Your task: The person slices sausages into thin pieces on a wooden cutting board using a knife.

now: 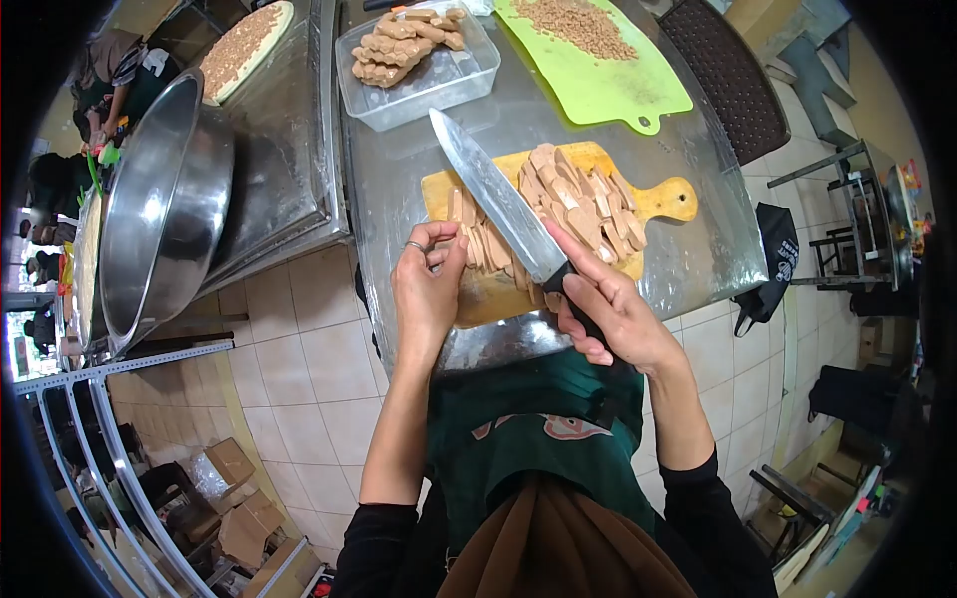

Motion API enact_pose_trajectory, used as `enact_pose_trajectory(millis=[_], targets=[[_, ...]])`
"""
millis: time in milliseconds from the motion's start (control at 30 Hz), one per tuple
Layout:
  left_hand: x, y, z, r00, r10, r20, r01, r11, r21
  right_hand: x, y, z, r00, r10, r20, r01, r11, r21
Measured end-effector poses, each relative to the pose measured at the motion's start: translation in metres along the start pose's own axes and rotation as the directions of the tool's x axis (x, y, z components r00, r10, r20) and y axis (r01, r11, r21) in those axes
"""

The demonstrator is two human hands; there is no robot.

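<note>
My right hand (620,317) grips the black handle of a large kitchen knife (498,199), its blade slanting up and left above the wooden cutting board (478,304). My left hand (427,284), with a ring on one finger, is closed in a pinch at the board's left edge, beside upright sausage slices (485,247). Whatever its fingertips hold is hidden. A larger heap of sliced sausage (578,204) lies right of the blade, toward the board's handle. Part of the slices sits hidden under the blade and my right hand.
A clear plastic tub (419,100) holds whole sausages (404,48) at the back. Finely chopped pieces (578,28) lie on a green cutting mat (608,95). A big steel bowl (164,214) stands on the left counter. Another person (120,75) is at the far left.
</note>
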State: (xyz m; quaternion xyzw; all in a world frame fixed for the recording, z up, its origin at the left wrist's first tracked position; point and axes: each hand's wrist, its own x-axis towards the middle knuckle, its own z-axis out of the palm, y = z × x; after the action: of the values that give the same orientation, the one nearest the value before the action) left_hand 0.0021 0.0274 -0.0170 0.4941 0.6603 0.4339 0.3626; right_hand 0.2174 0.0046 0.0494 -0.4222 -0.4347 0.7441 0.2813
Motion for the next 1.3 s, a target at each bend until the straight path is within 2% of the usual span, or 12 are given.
enact_pose_trajectory(millis=[133,367,467,567,800,933,1033,1067,1133,1200,1267,1300], targets=[[0.005,-0.005,-0.006,0.999,0.038,0.012,-0.039,0.997,0.073,-0.006,0.0,0.004,0.993,-0.085,-0.077,0.069,0.979,-0.191],[0.008,-0.016,-0.019,0.998,-0.026,0.063,0.023,0.999,0.04,-0.01,0.007,0.003,0.983,-0.105,-0.151,0.059,0.958,-0.282],[0.013,-0.02,-0.021,0.998,-0.034,0.061,0.03,0.998,0.062,-0.009,0.008,0.001,0.982,-0.114,-0.151,0.071,0.962,-0.265],[0.016,-0.012,-0.025,0.996,-0.004,0.09,-0.014,0.981,0.195,-0.01,0.005,-0.001,0.981,-0.112,-0.159,0.068,0.963,-0.26],[0.027,-0.002,-0.03,0.997,-0.05,0.064,0.042,0.992,0.117,-0.013,-0.006,-0.01,0.973,-0.082,-0.215,0.03,0.972,-0.232],[0.046,0.001,-0.039,0.977,-0.12,0.177,0.113,0.992,0.052,-0.013,-0.009,-0.017,0.966,-0.099,-0.239,0.057,0.983,-0.176],[0.064,0.017,-0.046,0.98,-0.026,0.195,-0.017,0.976,0.219,-0.015,-0.013,-0.022,0.957,-0.14,-0.254,0.089,0.976,-0.201],[0.074,0.023,-0.048,0.98,0.056,0.192,-0.095,0.975,0.199,-0.015,-0.013,-0.024,0.955,-0.147,-0.258,0.098,0.976,-0.193],[0.106,0.03,-0.051,0.912,0.391,0.123,-0.409,0.853,0.324,-0.016,-0.013,-0.028,0.951,-0.161,-0.262,0.116,0.977,-0.177],[0.135,0.077,-0.053,0.931,0.353,0.097,-0.352,0.79,0.502,-0.015,-0.014,-0.029,0.945,-0.176,-0.276,0.133,0.977,-0.168],[0.19,0.08,-0.052,0.837,0.529,0.138,-0.452,0.529,0.719,-0.015,-0.015,-0.028,0.94,-0.187,-0.287,0.145,0.976,-0.162],[0.217,0.083,-0.048,0.775,0.606,0.177,-0.513,0.441,0.737,-0.015,-0.016,-0.027,0.938,-0.19,-0.29,0.149,0.976,-0.159]])
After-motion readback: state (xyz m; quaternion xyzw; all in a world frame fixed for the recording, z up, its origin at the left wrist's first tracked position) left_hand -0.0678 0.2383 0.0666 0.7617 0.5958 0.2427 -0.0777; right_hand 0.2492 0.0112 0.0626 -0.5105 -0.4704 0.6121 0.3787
